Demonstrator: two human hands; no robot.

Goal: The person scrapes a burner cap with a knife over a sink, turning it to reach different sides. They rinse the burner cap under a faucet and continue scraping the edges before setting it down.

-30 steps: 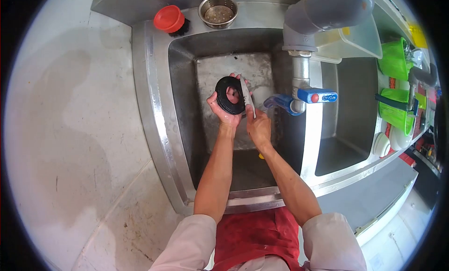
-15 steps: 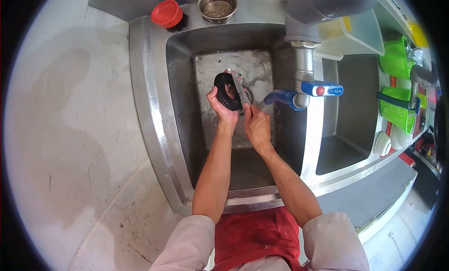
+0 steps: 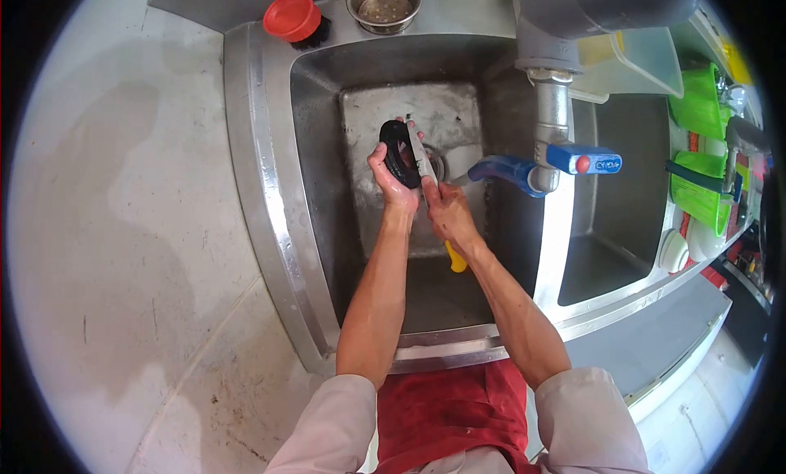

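Over the sink basin (image 3: 413,294), my left hand (image 3: 395,179) is closed around a thick black ring (image 3: 395,151), which looks like rubber. In my right hand (image 3: 452,216) is a knife (image 3: 420,156) with a grey blade and a yellow handle end showing below the fist. The blade lies along the right side of the ring, pointing away from me. My right index finger is stretched along the blade's base. Some left fingertips show behind the ring and blade; the rest are hidden.
Water runs from a blue spout (image 3: 508,175) below a pipe with a blue lever (image 3: 584,160). On the sink's back rim are a red-topped brush (image 3: 292,17) and a metal strainer basket (image 3: 383,9). A second basin (image 3: 610,269), a clear container (image 3: 647,60) and green baskets (image 3: 697,191) are rightward.
The ring has turned more edge-on, and the knife's angle has shifted so that its yellow handle end now shows below my right hand. The view has moved slightly.
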